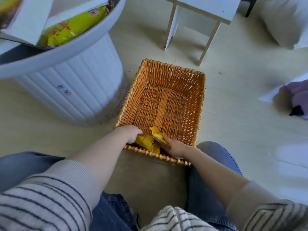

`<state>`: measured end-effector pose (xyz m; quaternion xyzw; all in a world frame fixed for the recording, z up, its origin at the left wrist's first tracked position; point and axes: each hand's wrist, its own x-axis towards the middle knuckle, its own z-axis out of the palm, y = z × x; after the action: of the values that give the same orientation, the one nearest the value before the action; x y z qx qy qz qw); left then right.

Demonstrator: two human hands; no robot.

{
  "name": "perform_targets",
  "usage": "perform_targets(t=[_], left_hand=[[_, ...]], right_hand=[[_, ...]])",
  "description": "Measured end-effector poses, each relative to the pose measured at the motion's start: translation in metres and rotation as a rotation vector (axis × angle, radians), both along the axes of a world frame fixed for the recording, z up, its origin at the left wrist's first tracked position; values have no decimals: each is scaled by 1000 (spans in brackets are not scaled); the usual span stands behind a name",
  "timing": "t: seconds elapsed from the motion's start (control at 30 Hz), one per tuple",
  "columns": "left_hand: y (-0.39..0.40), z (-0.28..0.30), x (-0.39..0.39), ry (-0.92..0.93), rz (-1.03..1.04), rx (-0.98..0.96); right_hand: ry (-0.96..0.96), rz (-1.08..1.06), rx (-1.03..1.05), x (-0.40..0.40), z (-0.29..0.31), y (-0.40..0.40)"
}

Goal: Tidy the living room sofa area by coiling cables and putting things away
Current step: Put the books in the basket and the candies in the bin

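Note:
An orange wicker basket point(196, 100) stands on the floor in front of my knees. Two yellow snack packets lie at its near end. My left hand point(132, 133) grips the larger yellow packet point(146, 142) from the left, fingers curled over its top. My right hand point(175, 146) holds the smaller yellow packet point(158, 136) from the right, thumb along its edge. The rest of the basket floor is bare weave.
A white ribbed round table point(75, 90) stands at left, carrying a yellow snack bag point(71, 29) and white boxes. A small white stool point(200, 19) stands beyond the basket. A grey cushion point(286, 22) lies at the far right, a purple cloth point(298, 95) on paper nearer.

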<state>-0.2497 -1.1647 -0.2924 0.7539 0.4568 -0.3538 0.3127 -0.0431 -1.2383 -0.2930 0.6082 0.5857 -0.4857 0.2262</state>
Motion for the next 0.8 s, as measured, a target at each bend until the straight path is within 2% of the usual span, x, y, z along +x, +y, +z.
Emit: perform_targets(t=[0.13, 0.23, 0.33, 0.4, 0.57, 0.7, 0.8], left_hand=[[1, 18, 12, 73, 12, -25], [9, 50, 21, 23, 65, -35], [23, 97, 24, -126, 179, 20], [31, 132, 23, -226, 276, 110], [41, 216, 22, -466, 404, 420], [33, 285, 20, -611, 451, 559], [26, 335, 7, -787, 540, 675]], right_hand=[[-1, 65, -83, 4, 3, 2], [91, -32, -90, 4, 19, 3], [201, -331, 36, 9, 38, 11], [232, -429, 154, 15, 54, 21], [321, -494, 459, 29, 125, 54], [419, -525, 598, 30, 192, 78], [515, -527, 705, 19, 242, 97]])
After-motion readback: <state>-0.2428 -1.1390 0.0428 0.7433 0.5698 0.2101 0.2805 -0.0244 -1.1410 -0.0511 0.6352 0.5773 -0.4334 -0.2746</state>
